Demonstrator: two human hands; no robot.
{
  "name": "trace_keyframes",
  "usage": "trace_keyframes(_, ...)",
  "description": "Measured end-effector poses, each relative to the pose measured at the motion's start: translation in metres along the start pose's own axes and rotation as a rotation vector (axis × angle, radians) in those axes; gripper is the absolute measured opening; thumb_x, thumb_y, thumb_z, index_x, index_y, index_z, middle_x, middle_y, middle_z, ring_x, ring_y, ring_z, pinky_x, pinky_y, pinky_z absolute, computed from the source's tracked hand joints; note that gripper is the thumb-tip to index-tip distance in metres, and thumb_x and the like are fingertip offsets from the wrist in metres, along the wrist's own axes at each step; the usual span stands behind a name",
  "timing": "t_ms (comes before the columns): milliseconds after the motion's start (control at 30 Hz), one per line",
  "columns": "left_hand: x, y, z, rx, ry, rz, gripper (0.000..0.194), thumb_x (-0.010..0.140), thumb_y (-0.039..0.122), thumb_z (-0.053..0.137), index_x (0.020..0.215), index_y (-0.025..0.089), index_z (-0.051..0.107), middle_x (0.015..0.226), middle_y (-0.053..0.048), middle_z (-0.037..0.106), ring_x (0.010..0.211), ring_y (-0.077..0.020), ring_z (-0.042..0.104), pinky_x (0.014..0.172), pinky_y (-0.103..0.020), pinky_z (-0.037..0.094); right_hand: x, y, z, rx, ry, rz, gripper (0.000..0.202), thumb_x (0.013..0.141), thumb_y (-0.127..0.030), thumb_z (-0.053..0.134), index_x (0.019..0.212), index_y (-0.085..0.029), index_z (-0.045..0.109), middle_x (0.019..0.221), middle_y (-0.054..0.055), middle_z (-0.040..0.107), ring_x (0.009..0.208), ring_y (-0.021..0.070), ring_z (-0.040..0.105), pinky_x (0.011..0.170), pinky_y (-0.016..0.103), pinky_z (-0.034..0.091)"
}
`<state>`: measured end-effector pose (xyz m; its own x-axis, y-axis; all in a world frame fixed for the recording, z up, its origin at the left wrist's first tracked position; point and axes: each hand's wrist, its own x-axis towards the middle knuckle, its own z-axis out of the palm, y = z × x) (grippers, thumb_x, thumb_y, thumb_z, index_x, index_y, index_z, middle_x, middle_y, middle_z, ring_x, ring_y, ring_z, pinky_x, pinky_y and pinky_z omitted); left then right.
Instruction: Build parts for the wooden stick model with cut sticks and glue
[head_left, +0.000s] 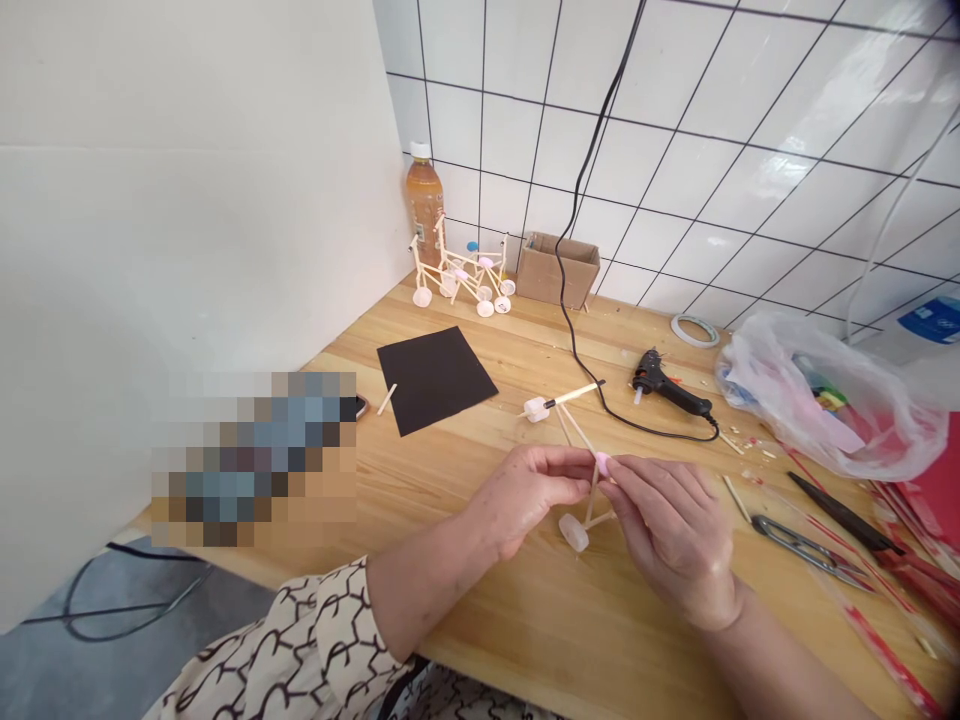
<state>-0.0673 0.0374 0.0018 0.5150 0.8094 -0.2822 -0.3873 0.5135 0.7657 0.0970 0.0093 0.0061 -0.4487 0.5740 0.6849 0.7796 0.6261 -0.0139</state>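
Between my hands is a small model bicycle [576,430] built of thin wooden sticks, with white round wheels and a black-wrapped handlebar. My left hand [536,492] has its thumb and fingers closed on the frame near the seat. From the other side, my right hand [671,520] pinches the pink seat piece [602,464] at the top of the frame. One white wheel [574,532] shows below my fingers, and the other wheel [536,408] is toward the far side. My right hand hides part of the rear sticks.
Finished-looking stick bicycles [461,275] stand by a tea bottle [426,200] and a cardboard box [559,268]. A black square sheet [437,380] lies ahead. Rightward are a glue gun [671,388], tape roll [695,331], plastic bag [832,400], snips [810,550] and scissors [847,512].
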Motion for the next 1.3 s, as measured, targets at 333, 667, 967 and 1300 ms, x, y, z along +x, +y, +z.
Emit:
trace_keyframes(333, 0.0000, 0.0003, -0.0009, 0.025, -0.032, 0.024, 0.028, 0.062, 0.006, 0.063, 0.087, 0.015, 0.072, 0.087, -0.006, 0.071, 0.098, -0.0202, 0.059, 0.096, -0.034, 0.036, -0.0053, -0.0016, -0.0005, 0.061, -0.042, 0.067, 0.023, 0.079, -0.009, 0.058, 0.101, -0.015, 0.060, 0.091, 0.011, 0.068, 0.080, 0.0209, 0.060, 0.067, 0.035, 0.043)
trace_keyframes(667, 0.0009, -0.0004, -0.0007, 0.019, -0.021, 0.012, 0.028, 0.061, 0.005, 0.063, 0.085, 0.015, 0.073, 0.085, -0.006, 0.071, 0.094, -0.0189, 0.059, 0.094, -0.032, 0.037, -0.0025, -0.0027, 0.0002, 0.019, -0.035, 0.032, 0.020, 0.080, -0.009, 0.058, 0.099, -0.014, 0.060, 0.088, 0.011, 0.069, 0.078, 0.0201, 0.059, 0.067, 0.034, 0.043)
trace_keyframes(967, 0.0004, 0.0012, -0.0003, 0.018, -0.012, 0.000, 0.029, 0.059, 0.005, 0.063, 0.084, 0.015, 0.073, 0.086, -0.005, 0.071, 0.091, -0.0176, 0.060, 0.094, -0.032, 0.038, -0.0019, -0.0039, -0.0001, 0.019, -0.039, 0.022, 0.020, 0.078, -0.007, 0.059, 0.098, -0.012, 0.060, 0.086, 0.011, 0.068, 0.077, 0.0203, 0.059, 0.067, 0.034, 0.042)
trace_keyframes(1300, -0.0001, 0.0018, -0.0002, 0.036, -0.027, 0.003, 0.029, 0.059, 0.005, 0.064, 0.085, 0.016, 0.072, 0.088, -0.005, 0.070, 0.094, -0.0189, 0.060, 0.095, -0.033, 0.038, -0.0046, -0.0022, 0.0018, 0.013, -0.055, 0.024, 0.022, 0.081, -0.010, 0.056, 0.101, -0.018, 0.060, 0.088, 0.009, 0.069, 0.078, 0.0197, 0.061, 0.068, 0.033, 0.042)
